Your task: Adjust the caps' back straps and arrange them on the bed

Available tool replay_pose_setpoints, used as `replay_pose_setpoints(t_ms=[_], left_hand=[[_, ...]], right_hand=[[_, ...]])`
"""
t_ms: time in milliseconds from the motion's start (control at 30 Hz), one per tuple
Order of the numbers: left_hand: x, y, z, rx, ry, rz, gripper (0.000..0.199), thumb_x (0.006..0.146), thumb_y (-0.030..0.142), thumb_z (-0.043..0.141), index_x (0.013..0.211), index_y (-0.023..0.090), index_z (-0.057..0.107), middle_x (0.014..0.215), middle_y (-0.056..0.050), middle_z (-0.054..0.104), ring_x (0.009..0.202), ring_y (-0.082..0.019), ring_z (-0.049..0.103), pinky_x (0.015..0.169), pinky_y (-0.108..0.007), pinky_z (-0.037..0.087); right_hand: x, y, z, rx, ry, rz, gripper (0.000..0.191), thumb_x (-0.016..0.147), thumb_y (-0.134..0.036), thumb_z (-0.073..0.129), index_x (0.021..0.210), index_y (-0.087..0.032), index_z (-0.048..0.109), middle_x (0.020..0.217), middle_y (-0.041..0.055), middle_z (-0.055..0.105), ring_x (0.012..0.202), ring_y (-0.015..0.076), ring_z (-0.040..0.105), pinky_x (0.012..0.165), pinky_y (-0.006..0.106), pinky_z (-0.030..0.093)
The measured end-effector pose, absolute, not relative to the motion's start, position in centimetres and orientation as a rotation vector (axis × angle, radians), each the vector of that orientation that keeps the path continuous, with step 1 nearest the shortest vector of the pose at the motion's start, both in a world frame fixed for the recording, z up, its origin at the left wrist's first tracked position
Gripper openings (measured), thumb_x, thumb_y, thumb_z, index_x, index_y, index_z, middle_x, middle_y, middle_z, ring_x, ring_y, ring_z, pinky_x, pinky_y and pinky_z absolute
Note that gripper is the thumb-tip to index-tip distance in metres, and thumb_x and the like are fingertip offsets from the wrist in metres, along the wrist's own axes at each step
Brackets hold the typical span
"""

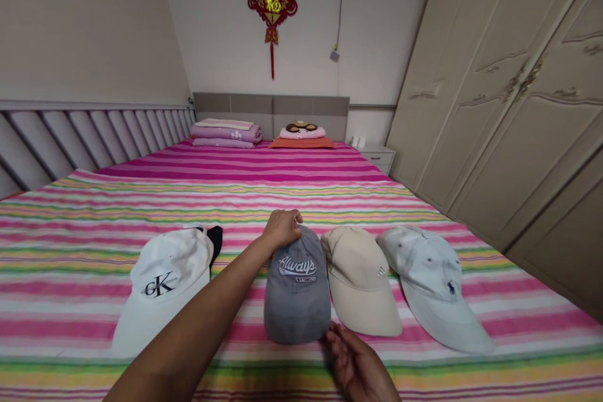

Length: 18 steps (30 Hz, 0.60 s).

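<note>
A grey baseball cap (298,301) with white "Always" lettering sits in the middle of the bed, brim facing me. My left hand (282,229) is closed on its back upper edge, the arm reaching across from the lower left. At the brim's right front corner, my right hand (355,361) pinches the edge, its other fingers curled underneath. Close on the right lies a beige cap (360,279), then a pale grey-white cap (431,270) with a small dark logo. To the left is a white cap (172,264) marked "CK", partly behind my forearm; something black (215,242) shows behind it.
Striped bedding (235,198) covers the bed. Folded purple bedding (226,133) and a pink pillow (302,132) lie by the headboard (235,103). A slatted rail (94,138) runs along the left; a nightstand (379,154) and large wardrobe (494,119) stand at right.
</note>
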State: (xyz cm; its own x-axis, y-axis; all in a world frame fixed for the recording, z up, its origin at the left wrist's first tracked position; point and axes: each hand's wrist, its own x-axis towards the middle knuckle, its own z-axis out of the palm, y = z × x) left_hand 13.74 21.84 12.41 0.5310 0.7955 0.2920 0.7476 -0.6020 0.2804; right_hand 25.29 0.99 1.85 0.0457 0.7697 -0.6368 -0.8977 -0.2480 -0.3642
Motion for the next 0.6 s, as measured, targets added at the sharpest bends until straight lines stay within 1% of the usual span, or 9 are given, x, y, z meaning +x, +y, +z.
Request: replay_pose_setpoints(t_ms=[67, 133, 300, 400, 500, 600], left_hand=[[13.8, 21.6, 12.3, 2.644, 1.333, 0.631, 0.024, 0.062, 0.018, 0.053, 0.085, 0.02, 0.061, 0.076, -0.002, 0.066, 0.073, -0.019, 0.058, 0.07, -0.028, 0.037], [13.8, 21.4, 12.1, 2.64, 1.336, 0.652, 0.023, 0.063, 0.017, 0.053, 0.084, 0.02, 0.06, 0.077, -0.002, 0.066, 0.075, -0.019, 0.058, 0.072, -0.029, 0.036], [14.0, 21.3, 11.4, 2.621, 1.325, 0.626, 0.018, 0.062, 0.016, 0.052, 0.078, 0.019, 0.061, 0.074, -0.002, 0.066, 0.073, -0.018, 0.058, 0.071, -0.029, 0.036], [14.1, 21.3, 11.1, 2.609, 1.304, 0.632, 0.018, 0.063, 0.016, 0.052, 0.078, 0.02, 0.061, 0.074, -0.001, 0.066, 0.074, -0.018, 0.058, 0.074, -0.031, 0.036], [14.0, 21.1, 11.2, 2.591, 1.281, 0.686, 0.018, 0.064, 0.018, 0.053, 0.081, 0.019, 0.061, 0.078, -0.002, 0.067, 0.077, -0.019, 0.058, 0.078, -0.034, 0.035], [13.3, 20.7, 11.3, 2.555, 1.269, 0.778, 0.018, 0.067, 0.021, 0.052, 0.083, 0.018, 0.061, 0.083, -0.003, 0.067, 0.08, -0.019, 0.058, 0.083, -0.036, 0.033]], right_hand=[[25.3, 0.9, 1.6, -0.915, 0.176, 1.581, 0.004, 0.073, -0.007, 0.059, 0.071, -0.01, 0.056, 0.05, 0.0051, 0.066, 0.038, 0.0076, 0.057, 0.034, 0.012, 0.042], [25.3, 0.9, 1.2, -0.92, 0.156, 1.575, 0.006, 0.071, -0.008, 0.062, 0.072, -0.011, 0.056, 0.051, 0.0051, 0.067, 0.038, 0.0083, 0.057, 0.034, 0.012, 0.042], [25.2, 0.7, 0.6, -0.944, 0.109, 1.563, 0.022, 0.06, -0.011, 0.072, 0.075, -0.011, 0.055, 0.054, 0.0062, 0.068, 0.04, 0.0104, 0.059, 0.033, 0.013, 0.041], [24.9, 0.5, 0.7, -0.956, 0.057, 1.568, 0.034, 0.053, -0.015, 0.077, 0.078, -0.011, 0.054, 0.055, 0.006, 0.068, 0.04, 0.0105, 0.059, 0.033, 0.014, 0.042], [24.8, 0.2, 0.6, -0.967, 0.008, 1.564, 0.043, 0.049, -0.021, 0.08, 0.08, -0.013, 0.053, 0.057, 0.0057, 0.069, 0.041, 0.0107, 0.059, 0.034, 0.014, 0.042], [25.0, -0.2, 0.0, -0.949, -0.031, 1.594, 0.046, 0.048, -0.025, 0.081, 0.082, -0.015, 0.051, 0.059, 0.0043, 0.069, 0.042, 0.0101, 0.059, 0.035, 0.014, 0.042]])
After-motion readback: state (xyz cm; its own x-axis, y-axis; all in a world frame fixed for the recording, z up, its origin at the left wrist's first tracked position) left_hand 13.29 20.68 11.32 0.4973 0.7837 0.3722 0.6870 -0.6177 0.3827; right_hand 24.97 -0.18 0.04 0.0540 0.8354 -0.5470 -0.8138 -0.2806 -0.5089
